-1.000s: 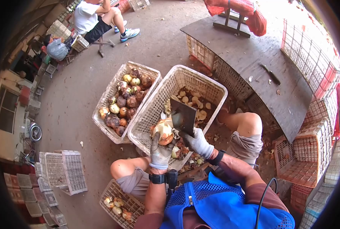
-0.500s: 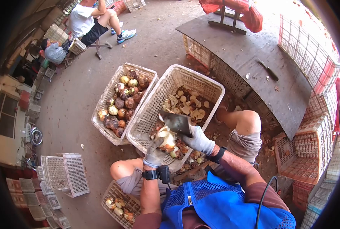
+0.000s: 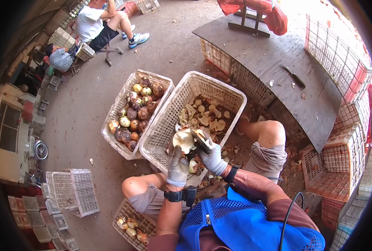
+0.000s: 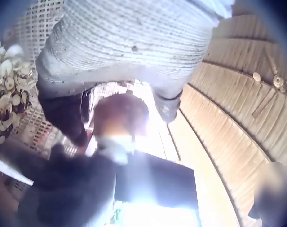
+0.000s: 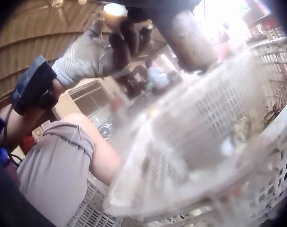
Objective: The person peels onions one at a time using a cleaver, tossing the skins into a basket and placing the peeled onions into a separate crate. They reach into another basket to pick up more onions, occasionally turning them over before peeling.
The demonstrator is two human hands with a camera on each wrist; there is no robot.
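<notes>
In the head view the gloved left hand point(image 3: 178, 168) holds a large pale onion point(image 3: 183, 141) above the near part of a white crate point(image 3: 152, 144). The gloved right hand point(image 3: 213, 159) grips a dark, broad blade point(image 3: 201, 141), seen nearly edge-on beside the onion, with a pale piece point(image 3: 199, 134) against it. Below, onion cuttings point(image 3: 209, 118) lie in the crate. In the left wrist view the left hand point(image 4: 129, 47) has its fingers around the brown-skinned onion point(image 4: 119, 116). The right wrist view shows the left hand point(image 5: 93, 59) with the onion point(image 5: 116, 13) at its fingertips.
A second crate point(image 3: 109, 134) of unpeeled onions stands at the left. A small basket point(image 3: 146, 224) with several peeled onions is beside the left knee. On the dark board point(image 3: 273, 62) lies a knife point(image 3: 294, 76). Two people sit at the upper left.
The blade has turned from flat over the onion to nearly edge-on at its right. The onion now shows a broad pale face, and the left hand has shifted slightly right and forward.
</notes>
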